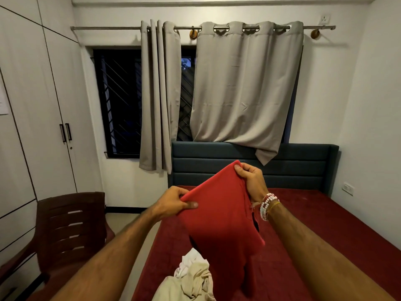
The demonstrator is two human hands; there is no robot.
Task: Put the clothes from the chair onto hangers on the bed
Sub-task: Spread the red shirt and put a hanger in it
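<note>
1. A red garment [221, 213] is held up in the air over the bed [325, 235], stretched between both hands and hanging down from them in a long fold.
2. The left hand [173, 203] pinches the garment's lower left edge. Its thumb [191, 204] lies flat on the side of the cloth facing the camera, and the other fingers are tucked behind the fabric, clamped on it.
3. The right hand [251, 179] grips the garment's highest corner. Its fingers [245, 168] are curled together over the top edge, with cloth bunched inside the grip. This hand sits higher and farther from the camera than the left, so the top edge slants upward to the right.
4. Beaded bracelets [268, 205] circle the right wrist, just beside the garment's right edge.
5. The garment's lower end hangs close to the red bed sheet; I cannot tell whether it touches it.
6. A heap of pale clothes [193, 276], cream and white, lies on the near part of the bed, just left of the hanging garment.
7. A dark brown chair [71, 224] stands on the floor to the left of the bed.
8. Behind the bed are a dark headboard [293, 166], grey curtains [245, 83] and a dark window [119, 101]; a white wardrobe [43, 105] lines the left wall.
</note>
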